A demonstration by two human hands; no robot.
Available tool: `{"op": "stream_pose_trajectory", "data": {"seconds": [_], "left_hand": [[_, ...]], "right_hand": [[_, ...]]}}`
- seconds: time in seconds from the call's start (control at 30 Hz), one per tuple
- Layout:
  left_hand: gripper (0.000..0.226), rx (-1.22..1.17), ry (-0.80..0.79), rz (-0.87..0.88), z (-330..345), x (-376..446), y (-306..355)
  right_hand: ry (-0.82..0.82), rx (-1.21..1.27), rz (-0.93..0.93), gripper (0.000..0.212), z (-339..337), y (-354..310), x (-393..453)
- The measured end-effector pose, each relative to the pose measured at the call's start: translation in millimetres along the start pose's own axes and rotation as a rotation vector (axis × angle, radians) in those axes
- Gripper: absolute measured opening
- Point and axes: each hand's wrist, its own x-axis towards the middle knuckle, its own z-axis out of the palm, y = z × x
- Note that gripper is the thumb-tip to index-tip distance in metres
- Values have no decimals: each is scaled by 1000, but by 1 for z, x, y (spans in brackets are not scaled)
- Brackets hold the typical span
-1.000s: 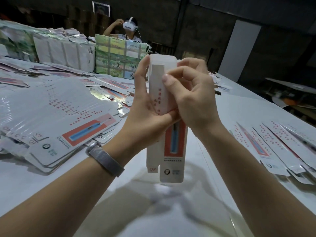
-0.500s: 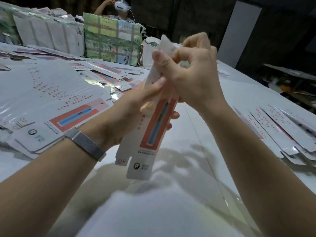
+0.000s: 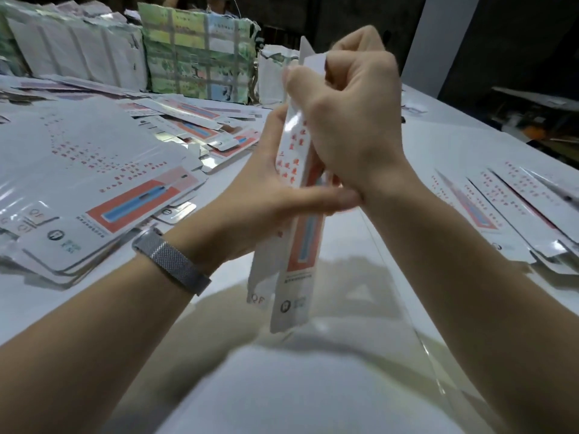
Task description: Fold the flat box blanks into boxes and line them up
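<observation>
Fingers of the right hand [image 3: 351, 120] curl tight, pinching the box blank's [image 3: 297, 233] top flap; left hand [image 3: 266, 195] cradles its middle, thumb pressing across the front.

I see one long narrow box blank [image 3: 297, 214], white with red characters and a red-and-blue panel, held nearly upright above the table, top tilted right. A heap of flat blanks [image 3: 94, 183] lies on the left. A row of folded boxes [image 3: 501, 208] lies on the right.
</observation>
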Motion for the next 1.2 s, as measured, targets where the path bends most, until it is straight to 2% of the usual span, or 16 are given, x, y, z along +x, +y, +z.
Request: {"op": "stream_pose_trajectory", "data": {"seconds": [0.07,0.13,0.2,0.3,0.43,0.5,0.63,0.73,0.87,1.0,1.07,1.13,1.2], "left_hand": [[95,138,18,58,0,1,-2],[93,189,42,122,3,1,-2],[99,96,56,155,5,0,-4],[107,-110,74,132,7,-4,-5],[93,-325,93,110,11,-7,-2],[86,-366,99,87,18,-9,-4],[81,-368,88,20,26,-12,-14],[73,-354,82,23,23,-10,-18],[50,-240,112,87,20,-8,-18],[29,-233,122,88,23,-7,-14],[29,-245,125,86,24,-8,-12],[36,-260,106,68,23,-9,-10],[46,-246,91,61,23,-11,-9]], "right_hand": [[6,-75,-61,40,0,-3,-3],[14,-125,-86,39,1,-3,-4],[46,-108,-84,37,3,-3,-6],[84,36,-40,14,2,-1,-8],[-48,202,203,23,-3,11,-11],[-86,263,259,19,-6,17,-23],[-67,354,285,25,-9,26,-39],[-66,335,273,24,-11,29,-41],[-79,430,251,23,-14,29,-43],[-90,569,249,19,-16,28,-41],[-98,640,243,18,-16,28,-41],[-95,697,223,36,-17,29,-39],[-91,730,226,43,-19,31,-36]]}}
